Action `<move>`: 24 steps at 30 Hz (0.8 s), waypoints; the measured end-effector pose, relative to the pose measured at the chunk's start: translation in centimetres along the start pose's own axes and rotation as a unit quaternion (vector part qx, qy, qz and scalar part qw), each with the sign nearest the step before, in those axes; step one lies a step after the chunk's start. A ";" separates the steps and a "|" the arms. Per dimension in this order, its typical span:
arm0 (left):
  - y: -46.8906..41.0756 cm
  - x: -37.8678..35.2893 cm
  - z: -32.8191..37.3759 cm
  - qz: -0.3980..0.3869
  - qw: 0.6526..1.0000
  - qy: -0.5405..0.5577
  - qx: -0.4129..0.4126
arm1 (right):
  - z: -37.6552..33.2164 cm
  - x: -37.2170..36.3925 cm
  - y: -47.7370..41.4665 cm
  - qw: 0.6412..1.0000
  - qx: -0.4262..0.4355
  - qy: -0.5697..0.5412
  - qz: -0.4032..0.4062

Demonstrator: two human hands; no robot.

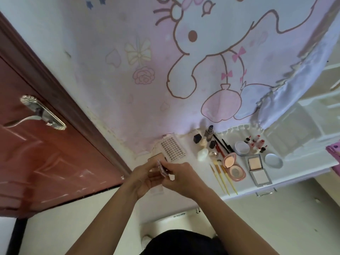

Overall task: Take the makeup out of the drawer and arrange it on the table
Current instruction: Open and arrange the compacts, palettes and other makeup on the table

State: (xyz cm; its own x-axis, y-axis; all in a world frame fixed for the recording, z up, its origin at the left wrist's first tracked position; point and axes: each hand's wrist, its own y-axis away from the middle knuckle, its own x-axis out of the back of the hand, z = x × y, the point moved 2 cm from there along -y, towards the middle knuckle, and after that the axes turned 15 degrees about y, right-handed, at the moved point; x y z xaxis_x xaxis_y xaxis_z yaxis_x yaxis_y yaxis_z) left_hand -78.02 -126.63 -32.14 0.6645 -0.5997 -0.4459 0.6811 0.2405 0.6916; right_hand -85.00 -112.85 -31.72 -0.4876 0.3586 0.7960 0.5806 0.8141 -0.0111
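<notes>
Ok so both sets of fingers [170, 165] are clamped on the same thing: a small flat case [161, 167], held edge-up between the left hand [139, 179] and the right hand [181, 174], just above the surface [202, 176]. Left cradles it from underneath, right pinches the top edge. I can't tell if I'm opening it or just turning it over.

My guess on handling: it looks like thin hard plastic, light, probably slick, and likely to pop open or crack if squeezed on the flat faces. I'd keep holding it by the edges and lay it down flat rather than drop it.

Just beyond the fingers lies a lash card [173, 149] with rows of tiny lashes, which looks flimsy, so I wouldn't bump it. Further out to the right of the fingers are three brushes [223, 178], then an open pink compact [233, 167], then a square powder palette [257, 168], all well apart from my hands. A drawer handle [265, 192] shows below that palette. Far left of the fingers is a red door [55, 162].
</notes>
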 end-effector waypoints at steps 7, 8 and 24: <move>0.0 2.9 2.1 -0.018 0.999 0.003 0.031 | -2.5 -2.2 -1.5 0.999 -0.035 -0.018 -0.005; -0.1 3.2 2.3 -0.015 0.999 -0.003 0.035 | -2.7 -2.5 -1.5 0.999 -0.038 -0.031 -0.010; 0.0 -1.4 4.1 -0.122 0.971 -0.112 -0.172 | 1.7 2.8 -2.3 0.860 -0.218 -0.453 0.089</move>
State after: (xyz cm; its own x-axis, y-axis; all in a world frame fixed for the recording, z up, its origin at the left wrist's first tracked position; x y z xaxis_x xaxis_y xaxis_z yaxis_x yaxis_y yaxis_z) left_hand -80.23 -128.92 -29.20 0.4133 -0.8122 -0.4117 0.8980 0.2884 0.3323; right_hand -88.86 -112.91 -30.49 -0.5596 0.8288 0.0040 0.7909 0.5326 0.3014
